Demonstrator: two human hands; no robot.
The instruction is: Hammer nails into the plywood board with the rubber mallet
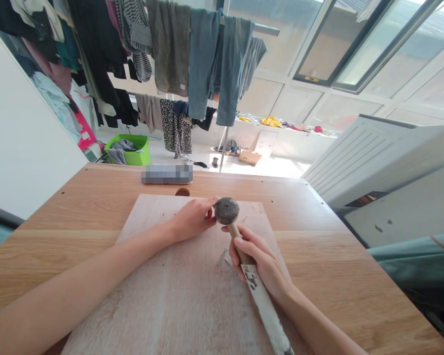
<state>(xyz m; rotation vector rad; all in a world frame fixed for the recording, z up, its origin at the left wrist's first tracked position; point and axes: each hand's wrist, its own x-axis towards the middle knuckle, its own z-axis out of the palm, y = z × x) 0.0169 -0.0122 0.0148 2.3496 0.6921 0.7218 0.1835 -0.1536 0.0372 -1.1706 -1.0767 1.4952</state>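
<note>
At far left, a green tub (138, 157) sits beyond the tabletop (318, 256). Your left hand (194, 219) is over the board (163, 301), fingers bent beside the mallet's (254, 286) head — whether they pinch anything, you cannot tell. Metal pieces (222, 257) lie on the board, near your right hand (262, 259), which grips the mallet's handle — the head points away from you.

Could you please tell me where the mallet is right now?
In the head view, the mallet is just right of centre, held in the right hand over the pale board, its dark head beside the left hand.
</note>
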